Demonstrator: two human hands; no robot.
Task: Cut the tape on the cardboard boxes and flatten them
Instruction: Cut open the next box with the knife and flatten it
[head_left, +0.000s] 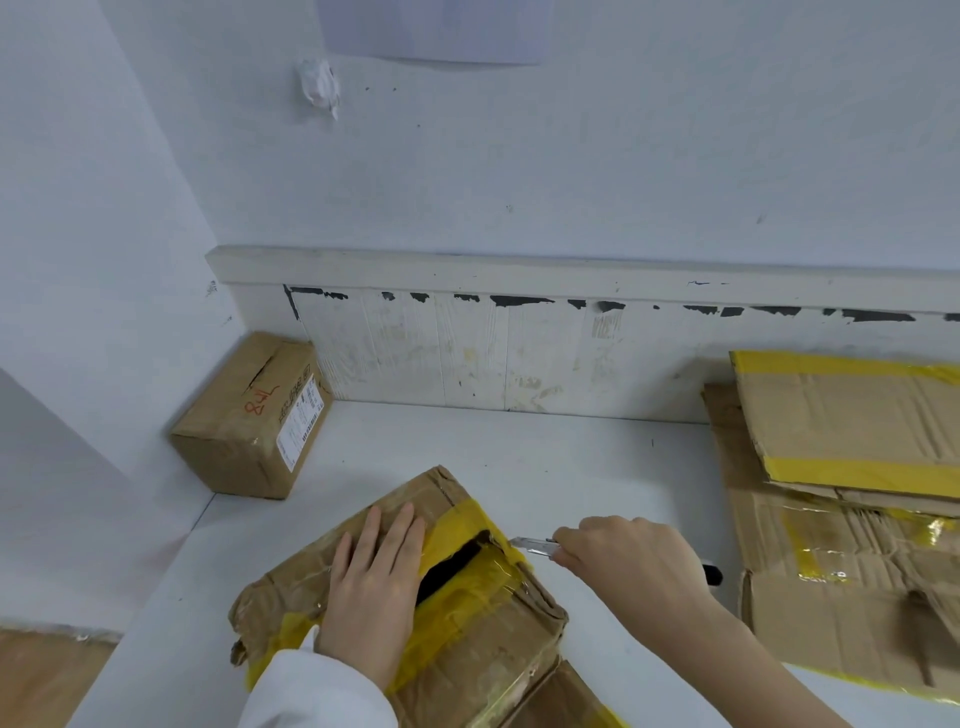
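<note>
Near centre of the white worktop (571, 457): a crumpled cardboard box (467, 639), bound with yellow tape (467, 525). A dark slit (452, 569) gapes open along the taped seam on top.

Left hand (376, 587): lies flat on the box top just left of the slit, fingers straight and together, palm down, pressing the cardboard. White sleeve (317, 691) covers the wrist.

Right hand (628, 561): fingers curled tight around a utility knife (535, 546). Silver blade points left, tip at the far right corner of the box, at the edge of the yellow tape. Whether the tip touches the tape cannot be told. The knife's black butt end shows on the right of the hand.

Far left corner of the worktop: a smaller sealed box (249, 421), upright against the wall, red handwriting on top, white shipping label on its right face.

Right side: a stack of flattened boxes (841, 499) lying overlapped, yellow tape strips along their edges, well apart from the box under the hands.

Behind: a scuffed white wall panel (467, 358) with black tape remnants along its upper edge.
</note>
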